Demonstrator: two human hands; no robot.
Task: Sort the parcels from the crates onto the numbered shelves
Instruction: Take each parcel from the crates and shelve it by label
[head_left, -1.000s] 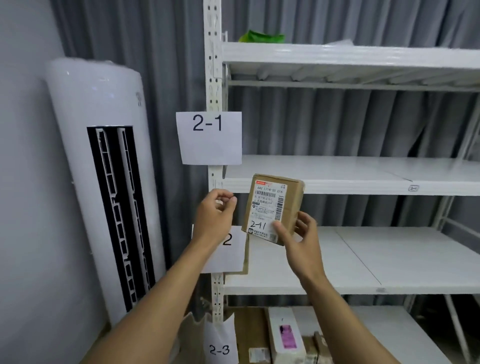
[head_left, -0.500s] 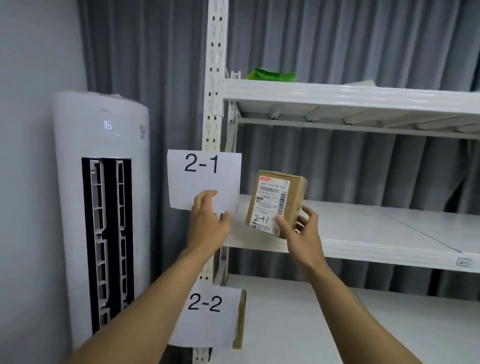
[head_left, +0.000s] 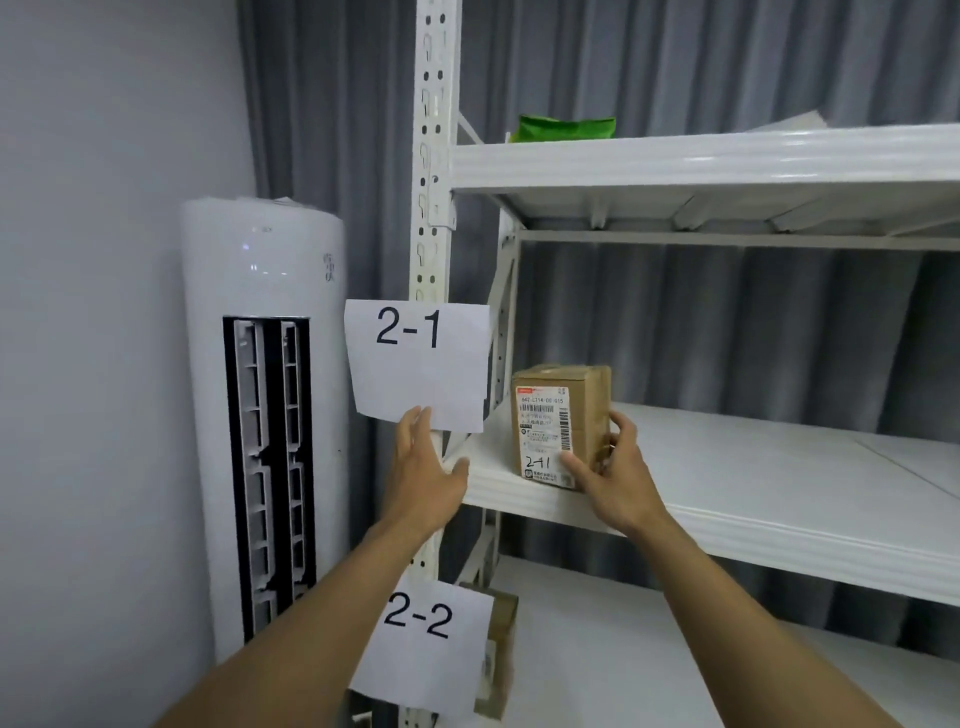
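Rectangular brown cardboard parcel (head_left: 558, 426), taped, white printed label, stood upright on the smooth white metal shelf (head_left: 753, 488); my right fingers (head_left: 621, 428) wrapped its right side, my left fingers (head_left: 415, 423) lay straight.

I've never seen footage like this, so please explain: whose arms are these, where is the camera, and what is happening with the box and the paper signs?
There is no machine: a person wears one camera on the head, so you see their arms. The right hand grips a cardboard parcel, hand-marked 2-1, standing upright on the white shelf beside the 2-1 sign. The open left hand reaches to that sign's lower edge. Below hangs a 2-2 sign; beside the rack stands an air conditioner.
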